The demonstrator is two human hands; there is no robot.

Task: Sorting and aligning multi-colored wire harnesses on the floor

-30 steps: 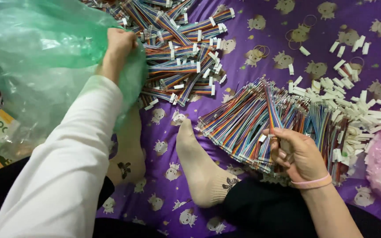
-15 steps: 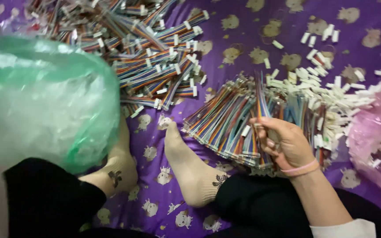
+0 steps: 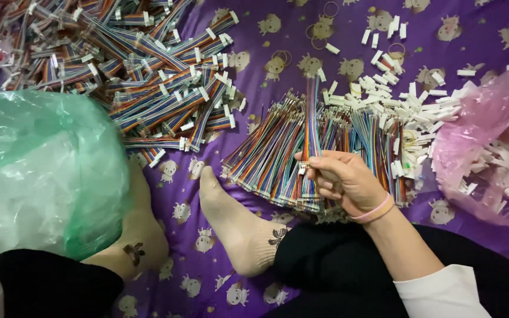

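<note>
The right hand [image 3: 349, 182], with a pink band round its wrist, has its grip closed on a thin flat bundle of rainbow-coloured ribbon wires [image 3: 311, 118], pinched between thumb and fingertips so that the strands stand up and away from the person, their far ends fanning above the heap below. That heap is a loose spread of multicoloured wire lengths with bare metal-tipped ends [image 3: 278, 159], lying on the purple cloth printed with small cartoon animals [image 3: 472, 29] just in front of the hand and partly under it. To its right lie scattered small white plastic connector housings [image 3: 407, 106], running up to a crumpled pink plastic bag [image 3: 490, 135] that holds more of them. Further off, at the upper left, sits a larger pile of finished colourful ribbon cables fitted with white connectors [image 3: 148, 76]. A big puffed translucent green plastic bag [image 3: 36, 171] fills the left side, covering part of one of the two feet in beige socks [image 3: 237, 227] that rest on the cloth between the piles. The left hand is out of sight, so its grip cannot be told. A few thin rubber rings [image 3: 325, 23] lie near the top edge.
</note>
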